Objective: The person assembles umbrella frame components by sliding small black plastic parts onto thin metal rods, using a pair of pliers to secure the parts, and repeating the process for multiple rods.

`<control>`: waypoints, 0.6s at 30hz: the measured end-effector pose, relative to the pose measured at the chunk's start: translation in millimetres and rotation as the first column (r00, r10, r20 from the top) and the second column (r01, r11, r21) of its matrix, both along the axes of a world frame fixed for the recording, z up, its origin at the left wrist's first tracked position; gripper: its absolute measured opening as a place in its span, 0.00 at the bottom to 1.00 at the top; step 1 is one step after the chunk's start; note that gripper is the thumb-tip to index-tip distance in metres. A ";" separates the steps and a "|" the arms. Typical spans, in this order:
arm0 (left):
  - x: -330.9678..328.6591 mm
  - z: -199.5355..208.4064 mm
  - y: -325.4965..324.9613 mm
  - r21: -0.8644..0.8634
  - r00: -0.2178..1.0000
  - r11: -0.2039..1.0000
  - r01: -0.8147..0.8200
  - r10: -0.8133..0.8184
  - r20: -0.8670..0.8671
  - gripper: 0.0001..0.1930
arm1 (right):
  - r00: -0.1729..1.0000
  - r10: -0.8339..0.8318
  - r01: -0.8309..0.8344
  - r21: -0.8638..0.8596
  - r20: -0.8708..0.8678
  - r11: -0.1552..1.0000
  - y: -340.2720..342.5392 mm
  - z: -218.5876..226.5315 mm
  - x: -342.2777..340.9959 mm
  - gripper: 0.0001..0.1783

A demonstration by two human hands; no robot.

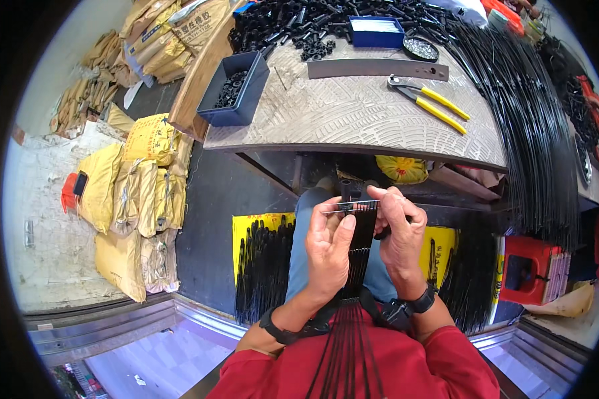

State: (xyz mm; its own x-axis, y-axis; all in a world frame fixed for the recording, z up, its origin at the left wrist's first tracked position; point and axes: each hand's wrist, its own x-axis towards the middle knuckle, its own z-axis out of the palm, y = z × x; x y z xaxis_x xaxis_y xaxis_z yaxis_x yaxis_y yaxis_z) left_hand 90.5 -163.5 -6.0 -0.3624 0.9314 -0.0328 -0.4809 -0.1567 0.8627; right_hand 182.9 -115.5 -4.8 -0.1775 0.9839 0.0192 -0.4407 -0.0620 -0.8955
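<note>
In front of my lap, my left hand (329,256) pinches one end of a thin, shiny metal wire (336,209) between thumb and fingers. The wire runs across the top ends of a row of thin black ribs (359,243), which look like umbrella ribs. My right hand (400,229) is closed around the other side of that row, its thumb and fingers at the wire's far end. A short black tube (345,190) stands upright just beyond the wire; whether a finger touches it I cannot tell. The ribs stretch down over my lap and chest.
Ahead stands a worktable (299,113) with yellow-handled pliers (432,105), a flat metal bar (377,68), a blue bin (234,90) of black parts, and a blue box (377,32). Long black rods (522,120) hang over its right side. Bundles of black rods (265,272) flank my legs.
</note>
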 end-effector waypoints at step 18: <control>-43.0 10.5 -7.2 -0.051 0.974 0.986 0.160 -0.149 0.170 0.14 | 0.976 0.199 -0.195 -0.048 0.093 0.980 -13.6 -2.9 -9.4 0.06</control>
State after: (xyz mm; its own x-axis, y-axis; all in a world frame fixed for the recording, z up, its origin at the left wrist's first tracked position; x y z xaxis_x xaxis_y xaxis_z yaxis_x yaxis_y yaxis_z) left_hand 47.5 -170.7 4.5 -0.1987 0.9698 -0.1417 -0.6316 -0.0161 0.7751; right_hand 173.5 -129.1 -7.6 -0.3672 0.9291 -0.0449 -0.3279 -0.1745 -0.9285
